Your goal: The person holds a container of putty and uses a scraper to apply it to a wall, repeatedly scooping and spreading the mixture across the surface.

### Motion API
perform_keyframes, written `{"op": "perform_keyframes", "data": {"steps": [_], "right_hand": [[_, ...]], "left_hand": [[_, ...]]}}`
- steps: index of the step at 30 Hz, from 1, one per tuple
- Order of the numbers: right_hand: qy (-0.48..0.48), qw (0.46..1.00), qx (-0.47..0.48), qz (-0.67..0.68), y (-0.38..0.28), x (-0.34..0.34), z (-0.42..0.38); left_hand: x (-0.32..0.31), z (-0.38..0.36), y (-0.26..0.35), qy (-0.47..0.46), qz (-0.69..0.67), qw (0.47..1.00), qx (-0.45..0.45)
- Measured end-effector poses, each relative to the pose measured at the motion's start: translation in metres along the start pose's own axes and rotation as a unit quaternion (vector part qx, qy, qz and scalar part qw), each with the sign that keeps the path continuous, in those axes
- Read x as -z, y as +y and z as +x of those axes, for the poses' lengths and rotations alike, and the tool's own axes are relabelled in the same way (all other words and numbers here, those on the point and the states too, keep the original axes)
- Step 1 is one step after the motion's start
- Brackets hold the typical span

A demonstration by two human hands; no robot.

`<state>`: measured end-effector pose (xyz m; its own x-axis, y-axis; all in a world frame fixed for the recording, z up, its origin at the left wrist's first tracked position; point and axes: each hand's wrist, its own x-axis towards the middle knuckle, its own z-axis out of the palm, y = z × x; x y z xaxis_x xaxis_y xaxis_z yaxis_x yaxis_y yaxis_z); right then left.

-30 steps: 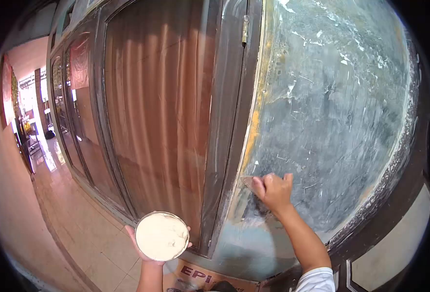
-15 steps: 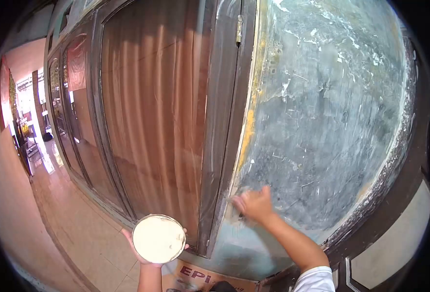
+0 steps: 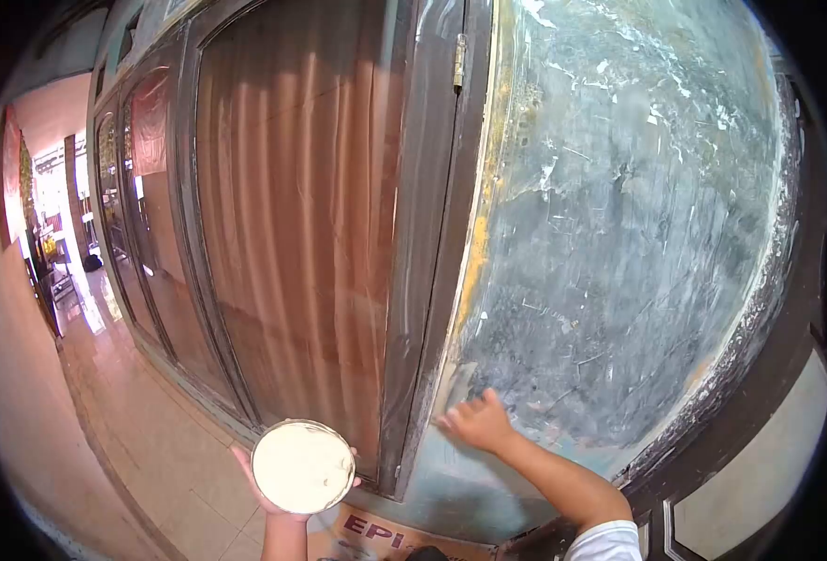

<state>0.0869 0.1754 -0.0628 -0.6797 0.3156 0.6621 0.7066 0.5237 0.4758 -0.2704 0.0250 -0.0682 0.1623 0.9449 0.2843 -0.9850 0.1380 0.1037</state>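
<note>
Patchy blue-grey plastered wall (image 3: 610, 234), right of frame; round container of cream paste (image 3: 301, 467), lower left of centre, clasped between thumb and fingers of the left hand (image 3: 268, 497), best kept level; curled right hand (image 3: 481, 425), lower centre, any pinched object indiscernible; even pressure advisable.

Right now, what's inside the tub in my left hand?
Pale paste, slightly marked on its right side. The bottom of the tub and anything beneath the paste are covered.

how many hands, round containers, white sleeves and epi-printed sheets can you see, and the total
Hands: 2, left hand and right hand
Round container: 1
White sleeve: 1
EPI-printed sheet: 1
Total: 5
</note>
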Motion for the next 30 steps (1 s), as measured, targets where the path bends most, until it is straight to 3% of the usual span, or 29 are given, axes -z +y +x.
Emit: {"op": "perform_keyframes", "data": {"steps": [2, 3, 4, 5, 6, 7, 9, 10, 12, 13, 15, 16, 18, 20, 23, 26, 29, 30], "right_hand": [[-0.042, 0.997, 0.064, -0.014, 0.004, -0.008, -0.005], [-0.010, 1.000, 0.006, -0.029, 0.018, 0.001, 0.010], [0.021, 0.997, -0.053, -0.044, 0.035, 0.018, 0.029], [0.087, 0.988, -0.068, -0.109, 0.053, 0.041, 0.049], [0.151, 0.970, -0.082, -0.174, 0.064, 0.060, 0.061], [0.152, 0.970, -0.082, -0.174, 0.065, 0.065, 0.060], [0.170, 0.969, -0.131, -0.121, 0.062, 0.071, 0.055], [0.153, 0.982, -0.090, -0.067, 0.044, 0.073, 0.056], [-0.031, 0.999, -0.042, -0.003, 0.020, -0.029, -0.015], [-0.031, 0.999, -0.041, -0.003, 0.010, -0.025, -0.022], [-0.044, 0.996, 0.069, 0.032, -0.008, -0.011, -0.023], [-0.042, 0.996, 0.068, 0.032, 0.002, -0.009, -0.018], [-0.049, 0.985, -0.008, -0.164, 0.043, -0.006, 0.005], [0.148, 0.974, -0.142, -0.100, 0.062, 0.064, 0.049], [0.190, 0.958, -0.123, -0.178, 0.066, 0.072, 0.041], [0.075, 0.994, -0.079, -0.008, 0.017, 0.027, 0.001], [-0.010, 1.000, 0.002, 0.007, -0.009, -0.010, -0.030], [-0.010, 1.000, 0.007, -0.013, -0.004, -0.016, -0.032]], "left_hand": [[-0.002, -0.003, -0.001, 0.006, -0.005, 1.000, -0.002], [-0.003, -0.003, -0.001, 0.011, -0.009, 1.000, -0.001], [0.008, -0.002, 0.006, -0.012, 0.179, 0.984, -0.015], [0.006, -0.003, 0.005, -0.011, 0.181, 0.983, -0.014], [0.003, -0.004, 0.004, -0.002, 0.086, 0.996, -0.010], [0.001, -0.003, 0.003, 0.006, -0.009, 1.000, -0.007], [0.002, -0.002, 0.002, 0.014, -0.008, 1.000, -0.005], [0.003, -0.001, 0.002, 0.023, -0.006, 1.000, -0.003], [0.002, 0.000, -0.002, 0.017, -0.013, 1.000, 0.001], [0.002, -0.001, -0.003, 0.012, -0.019, 1.000, 0.004], [0.012, -0.001, -0.002, 0.020, -0.005, 1.000, -0.002], [0.012, 0.001, -0.001, 0.026, 0.010, 1.000, -0.007], [0.002, -0.001, -0.001, 0.027, -0.013, 1.000, 0.006], [0.009, 0.000, 0.000, -0.003, 0.006, 1.000, 0.012], [0.005, 0.000, -0.001, 0.005, -0.022, 1.000, 0.010], [0.011, -0.001, -0.002, 0.019, -0.012, 1.000, 0.011], [0.017, -0.001, -0.004, 0.008, -0.009, 1.000, 0.005], [0.014, -0.001, -0.005, 0.013, 0.077, 0.997, -0.003]]}}
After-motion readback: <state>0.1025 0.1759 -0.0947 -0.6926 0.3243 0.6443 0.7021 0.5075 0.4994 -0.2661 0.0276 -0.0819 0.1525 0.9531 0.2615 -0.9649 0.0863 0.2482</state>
